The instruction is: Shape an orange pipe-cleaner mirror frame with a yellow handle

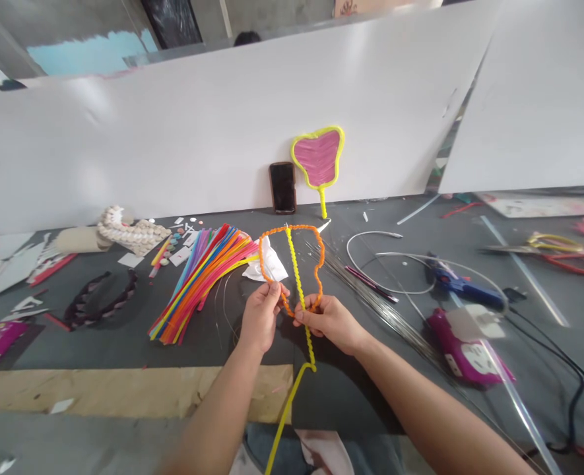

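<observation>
Between my hands is a loop of twisted orange pipe cleaner (320, 264), with a twisted yellow pipe cleaner (295, 264) running down its middle as a stem. The yellow one hangs below the loop and trails untwisted toward my lap. My left hand (262, 315) pinches the loop's lower left side. At the bottom, where orange and yellow cross, my right hand (328, 322) is closed on the yellow stem; its fingertips partly hide the crossing. Behind stands a yellow-edged pink paddle shape (317, 158), upright against the white board, beside a phone (282, 188).
A bundle of coloured pipe cleaners (202, 284) lies at left, near a dark headband (101, 300). To the right are thin metal wires (385, 310), a blue glue gun (464, 287), scissors (559, 251) and a purple box (470, 349) with cables. A white board (173, 138) closes off the back.
</observation>
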A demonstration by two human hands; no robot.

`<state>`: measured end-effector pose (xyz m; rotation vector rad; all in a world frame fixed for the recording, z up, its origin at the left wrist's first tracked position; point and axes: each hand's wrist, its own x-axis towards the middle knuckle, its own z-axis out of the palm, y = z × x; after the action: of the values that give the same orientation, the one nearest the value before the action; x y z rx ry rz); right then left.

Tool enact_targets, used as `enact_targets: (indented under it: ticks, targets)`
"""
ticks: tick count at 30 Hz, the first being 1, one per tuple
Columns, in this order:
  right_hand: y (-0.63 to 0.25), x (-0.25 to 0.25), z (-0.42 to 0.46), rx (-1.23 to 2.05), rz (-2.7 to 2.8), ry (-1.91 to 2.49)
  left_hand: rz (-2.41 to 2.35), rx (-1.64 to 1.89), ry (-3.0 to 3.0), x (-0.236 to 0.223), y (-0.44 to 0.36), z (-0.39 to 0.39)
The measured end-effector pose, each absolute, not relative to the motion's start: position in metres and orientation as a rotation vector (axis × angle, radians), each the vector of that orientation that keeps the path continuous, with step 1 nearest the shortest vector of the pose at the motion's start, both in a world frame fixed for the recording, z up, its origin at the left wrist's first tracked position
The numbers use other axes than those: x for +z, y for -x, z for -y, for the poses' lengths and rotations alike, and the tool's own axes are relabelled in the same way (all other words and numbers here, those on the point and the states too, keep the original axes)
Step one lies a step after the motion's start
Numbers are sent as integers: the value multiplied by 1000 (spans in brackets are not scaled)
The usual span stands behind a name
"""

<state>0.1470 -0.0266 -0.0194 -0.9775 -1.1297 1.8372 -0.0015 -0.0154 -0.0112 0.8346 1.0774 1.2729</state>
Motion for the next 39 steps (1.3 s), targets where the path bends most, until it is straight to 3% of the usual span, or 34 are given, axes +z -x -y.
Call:
enact_targets:
  ticks: [7,12,19,29,35,39]
  targets:
    - [-154,-22,25,1822,1207,892,-823,929,-810,-8,-10,25]
    - [-174,-14,19,1764,1267,984,-921,932,-711,-7,-7,26]
    - [-185,-9,10,1597,761,921,-952,805,-742,-3,-8,30]
    - [-185,-10,7,1458,819,951,-972,691,-731,-4,-12,34]
    - [-197,-12,7,744,1330,1187,-1011,764,-702,-1,-10,32]
    - [-203,-10,8,401,1778,1107,-1012,762,-712,0,-9,33]
